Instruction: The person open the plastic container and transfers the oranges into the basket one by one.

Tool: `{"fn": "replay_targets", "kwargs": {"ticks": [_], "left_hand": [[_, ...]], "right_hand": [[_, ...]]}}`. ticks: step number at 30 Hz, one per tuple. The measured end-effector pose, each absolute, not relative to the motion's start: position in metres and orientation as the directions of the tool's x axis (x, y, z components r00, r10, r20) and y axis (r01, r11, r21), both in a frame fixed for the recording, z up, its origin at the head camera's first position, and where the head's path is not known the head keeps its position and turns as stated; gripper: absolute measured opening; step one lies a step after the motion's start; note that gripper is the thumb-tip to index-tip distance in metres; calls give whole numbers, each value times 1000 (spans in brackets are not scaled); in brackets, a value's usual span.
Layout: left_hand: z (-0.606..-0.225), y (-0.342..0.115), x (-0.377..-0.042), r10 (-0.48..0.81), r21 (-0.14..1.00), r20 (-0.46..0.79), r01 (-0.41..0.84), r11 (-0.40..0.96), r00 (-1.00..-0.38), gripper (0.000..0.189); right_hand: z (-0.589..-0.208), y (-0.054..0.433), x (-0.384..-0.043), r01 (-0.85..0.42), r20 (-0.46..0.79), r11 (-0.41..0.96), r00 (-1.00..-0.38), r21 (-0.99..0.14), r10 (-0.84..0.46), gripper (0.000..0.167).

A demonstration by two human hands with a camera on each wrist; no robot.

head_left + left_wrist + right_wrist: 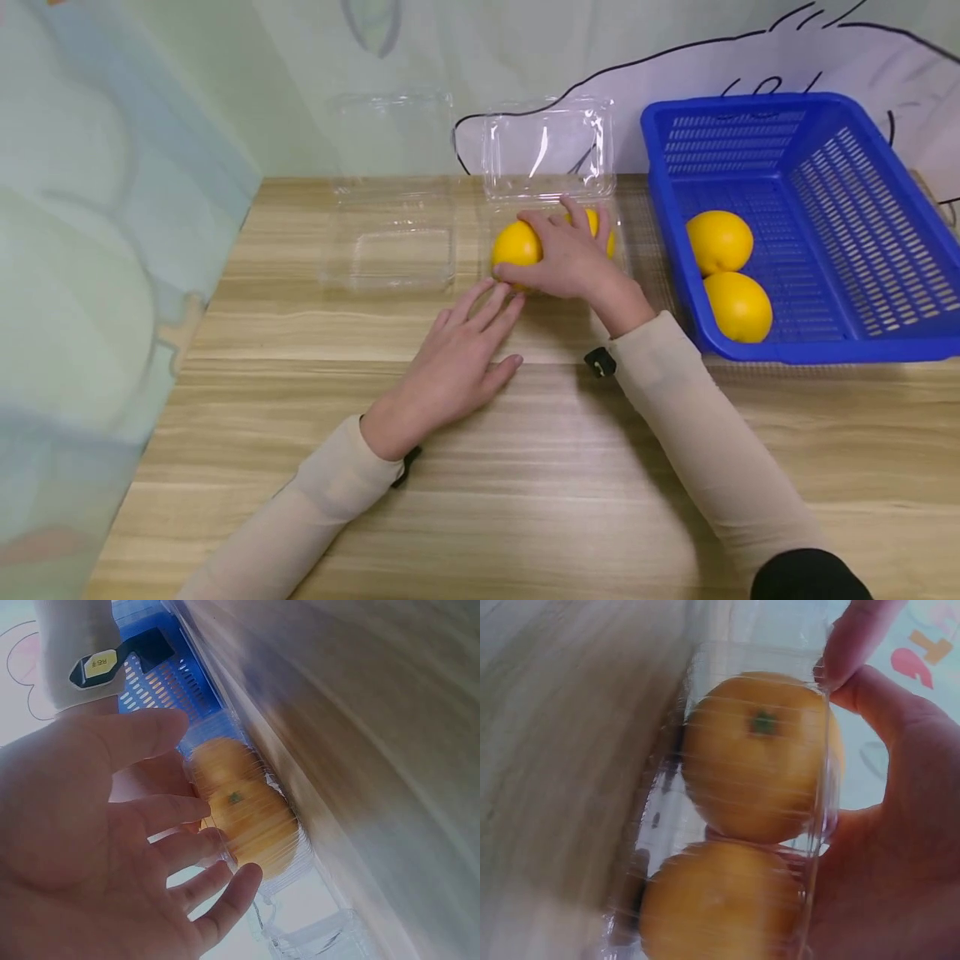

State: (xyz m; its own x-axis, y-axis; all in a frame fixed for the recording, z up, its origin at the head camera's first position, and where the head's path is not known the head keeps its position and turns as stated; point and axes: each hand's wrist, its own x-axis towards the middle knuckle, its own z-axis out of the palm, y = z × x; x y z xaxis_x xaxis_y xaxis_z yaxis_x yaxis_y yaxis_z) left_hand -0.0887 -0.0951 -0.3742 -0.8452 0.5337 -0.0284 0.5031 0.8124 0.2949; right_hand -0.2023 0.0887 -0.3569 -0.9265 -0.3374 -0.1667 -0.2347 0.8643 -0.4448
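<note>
In the head view, my right hand (573, 258) reaches into a clear plastic clamshell box (551, 158) whose lid stands up at the back. Its thumb and forefinger curl round the left orange (516, 244). Another orange (582, 220) shows partly under its other fingers. Through the box wall, the right wrist view shows an orange with a green stem end (761, 757) beside a second one (720, 904). My left hand (457, 358) lies with spread fingers, its fingertips close to the box's front edge; it holds nothing.
A second open clear box (405, 258), with nothing in it, stands to the left. On the right is a blue slotted basket (825, 350) with two oranges (738, 307) along its left side. A patterned cloth (300, 83) hangs behind the wooden table (300, 400).
</note>
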Motion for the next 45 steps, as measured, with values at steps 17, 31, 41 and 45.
{"fn": "replay_targets", "kwargs": {"ticks": [17, 31, 41, 45], "left_hand": [[-374, -96, -88, 558, 312, 17, 534, 785, -830, 72], [-375, -95, -89, 554, 331, 42, 534, 778, -832, 70], [-379, -95, -89, 554, 324, 70, 544, 774, -830, 71], [-380, -95, -89, 555, 321, 83, 549, 772, -828, 73]], "right_hand": [[-363, 89, -198, -237, -48, 805, -949, -544, -311, 80], [-356, 84, -194, -253, 73, 780, -963, -573, -259, 80], [-355, 82, -193, -308, 188, 698, -951, -646, -246, 78], [-355, 82, -193, -338, 235, 686, -941, -645, -243, 77]]}}
